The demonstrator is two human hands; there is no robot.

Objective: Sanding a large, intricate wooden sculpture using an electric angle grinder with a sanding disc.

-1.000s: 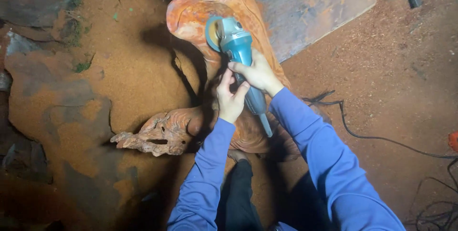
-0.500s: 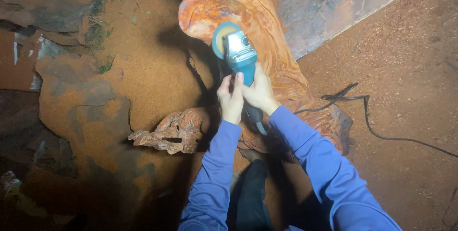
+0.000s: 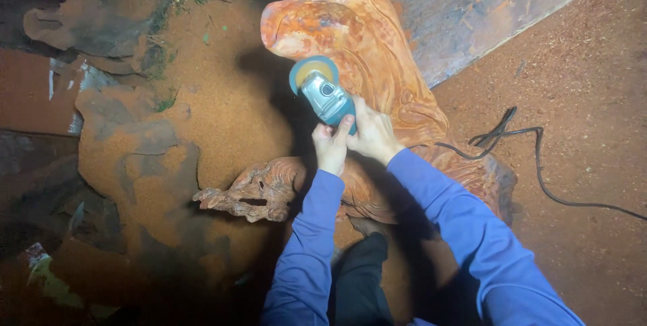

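A teal and silver angle grinder [image 3: 325, 94] with a round disc guard rests against a large orange-brown carved wooden sculpture [image 3: 367, 36]. My left hand [image 3: 331, 148] grips the grinder's body from below. My right hand [image 3: 373, 135] wraps the grinder's rear handle beside it. Both arms wear blue long sleeves. The disc touches the left flank of the carving, below its rounded upper lobe. A gnarled carved root piece [image 3: 253, 191] juts out to the left, under my left forearm.
Reddish sawdust covers the ground. A black power cable [image 3: 532, 157] runs across the ground on the right. A flat grey-brown slab [image 3: 485, 9] lies at the upper right. Dark rocks and wood chunks [image 3: 101, 29] line the left side.
The view has shifted, so the carving and the grinder sit lower and more central. The grinder's disc has slid a little down the left side of the carving. Both hands keep their grip.
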